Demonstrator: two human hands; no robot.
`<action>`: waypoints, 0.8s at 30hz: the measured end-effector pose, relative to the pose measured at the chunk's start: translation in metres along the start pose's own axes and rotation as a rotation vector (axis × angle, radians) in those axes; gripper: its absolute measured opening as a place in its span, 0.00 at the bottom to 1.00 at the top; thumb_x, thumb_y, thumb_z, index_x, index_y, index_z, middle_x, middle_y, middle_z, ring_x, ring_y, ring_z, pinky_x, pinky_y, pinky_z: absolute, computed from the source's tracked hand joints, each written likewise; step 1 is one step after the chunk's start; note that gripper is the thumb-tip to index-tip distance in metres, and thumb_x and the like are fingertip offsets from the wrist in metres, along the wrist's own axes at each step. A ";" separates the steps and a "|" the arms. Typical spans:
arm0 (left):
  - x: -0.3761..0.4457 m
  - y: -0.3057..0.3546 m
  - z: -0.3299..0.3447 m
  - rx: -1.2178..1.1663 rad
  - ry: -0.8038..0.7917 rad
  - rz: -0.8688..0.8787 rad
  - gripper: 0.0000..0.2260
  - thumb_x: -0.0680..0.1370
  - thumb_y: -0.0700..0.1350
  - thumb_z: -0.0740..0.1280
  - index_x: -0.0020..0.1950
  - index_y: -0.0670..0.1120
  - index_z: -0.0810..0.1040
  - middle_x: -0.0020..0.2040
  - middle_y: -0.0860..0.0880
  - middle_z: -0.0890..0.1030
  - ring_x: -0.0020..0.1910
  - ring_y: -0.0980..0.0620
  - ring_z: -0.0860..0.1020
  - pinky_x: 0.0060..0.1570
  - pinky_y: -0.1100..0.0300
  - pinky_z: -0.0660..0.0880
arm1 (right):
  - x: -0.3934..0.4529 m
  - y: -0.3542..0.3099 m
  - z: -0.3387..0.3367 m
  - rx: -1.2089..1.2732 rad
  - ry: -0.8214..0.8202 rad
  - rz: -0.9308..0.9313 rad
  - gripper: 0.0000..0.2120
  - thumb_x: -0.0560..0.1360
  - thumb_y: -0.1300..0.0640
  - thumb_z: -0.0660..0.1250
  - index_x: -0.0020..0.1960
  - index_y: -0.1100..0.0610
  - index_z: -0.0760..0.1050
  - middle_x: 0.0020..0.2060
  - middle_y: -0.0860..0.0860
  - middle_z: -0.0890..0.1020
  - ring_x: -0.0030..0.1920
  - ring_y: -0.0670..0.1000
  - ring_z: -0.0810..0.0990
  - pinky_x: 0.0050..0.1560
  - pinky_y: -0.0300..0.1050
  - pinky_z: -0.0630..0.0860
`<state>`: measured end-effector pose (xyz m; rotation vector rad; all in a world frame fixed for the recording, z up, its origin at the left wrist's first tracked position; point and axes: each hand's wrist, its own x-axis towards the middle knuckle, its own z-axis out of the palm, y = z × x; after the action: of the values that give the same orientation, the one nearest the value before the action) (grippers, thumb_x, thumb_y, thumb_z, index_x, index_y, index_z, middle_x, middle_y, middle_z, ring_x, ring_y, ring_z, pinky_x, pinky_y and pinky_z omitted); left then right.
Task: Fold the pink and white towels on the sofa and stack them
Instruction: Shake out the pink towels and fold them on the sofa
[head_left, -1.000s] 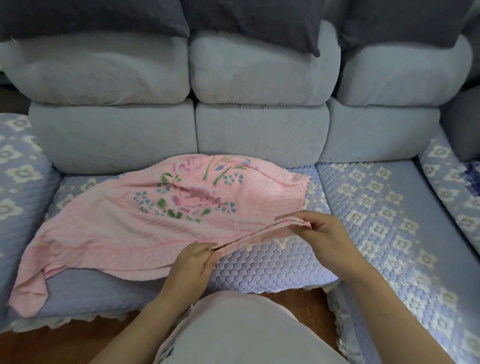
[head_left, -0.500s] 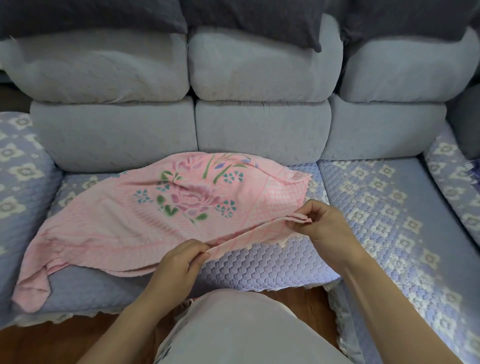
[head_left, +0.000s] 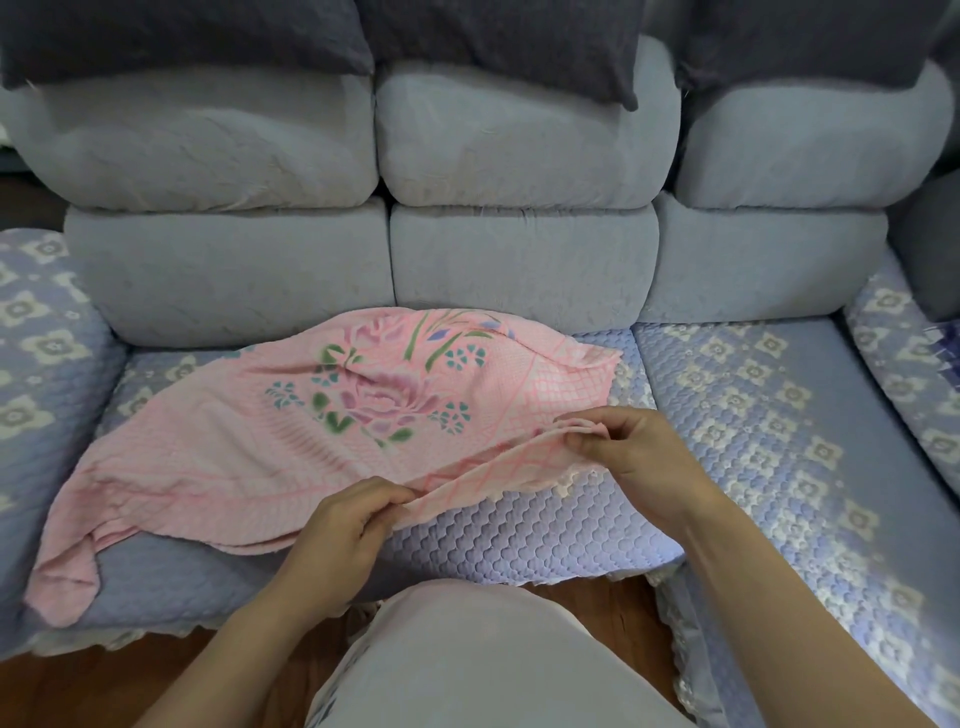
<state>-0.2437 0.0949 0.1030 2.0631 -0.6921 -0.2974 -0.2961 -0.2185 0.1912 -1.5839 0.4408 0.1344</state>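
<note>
**Near edge held, far end loose**

The pink towel (head_left: 291, 431) lies crumpled across the sofa seat (head_left: 519, 535). The left hand (head_left: 337, 535) and right hand (head_left: 631, 457) each have their fingers pinched on its near hem. I'd worry the bunched left corner drags off the cushion edge, skewing the fold. I can't see a white towel.

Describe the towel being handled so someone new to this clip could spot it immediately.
On the blue-grey sofa, look at the left and middle seat cushions. The pink towel lies spread there, its near edge pinched by the left hand and right hand. Its printed flowers and green leaves set it apart from the lilac quilted seat cover.
</note>
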 end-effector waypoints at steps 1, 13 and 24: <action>0.000 0.001 -0.001 -0.007 0.007 0.010 0.14 0.77 0.36 0.63 0.54 0.50 0.84 0.49 0.59 0.82 0.49 0.57 0.81 0.48 0.60 0.76 | -0.001 0.000 -0.002 0.000 -0.012 0.007 0.09 0.75 0.67 0.71 0.52 0.58 0.86 0.51 0.54 0.87 0.56 0.53 0.84 0.61 0.46 0.76; 0.004 0.019 -0.011 -0.075 -0.057 -0.064 0.18 0.79 0.34 0.62 0.57 0.54 0.83 0.48 0.56 0.80 0.49 0.54 0.80 0.51 0.59 0.75 | -0.015 -0.008 0.006 -0.501 0.176 -0.299 0.09 0.80 0.54 0.65 0.49 0.47 0.84 0.46 0.38 0.86 0.51 0.41 0.82 0.54 0.40 0.77; -0.004 -0.023 0.034 0.220 -0.014 -0.083 0.14 0.80 0.54 0.58 0.51 0.50 0.81 0.47 0.58 0.77 0.48 0.55 0.74 0.49 0.56 0.72 | -0.027 -0.063 0.024 0.137 0.538 -0.335 0.12 0.82 0.54 0.62 0.48 0.59 0.81 0.40 0.57 0.87 0.45 0.59 0.86 0.51 0.52 0.83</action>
<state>-0.2545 0.0834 0.0647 2.3049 -0.6733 -0.2934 -0.2943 -0.1892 0.2578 -1.5253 0.5756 -0.5788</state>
